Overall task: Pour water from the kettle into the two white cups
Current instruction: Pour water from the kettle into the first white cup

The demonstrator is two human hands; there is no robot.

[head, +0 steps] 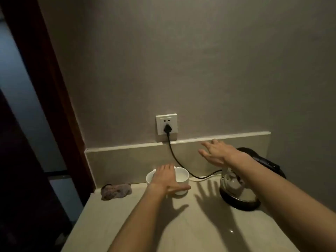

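Observation:
Two white cups stand side by side near the backsplash: the left cup [150,177] and the right cup [181,178]. My left hand [166,178] hovers flat over them with straight fingers and hides much of both rims. The glass kettle [234,186] with a black lid and handle sits on its black base at the right, partly hidden by my right forearm. My right hand [216,151] is raised above and left of the kettle, fingers spread, holding nothing.
A black power cord [174,157] runs from the wall socket [166,124] down to the kettle base. A crumpled grey-purple cloth [116,191] lies at the counter's left back corner. The beige counter [181,224] ends at a dark door frame on the left.

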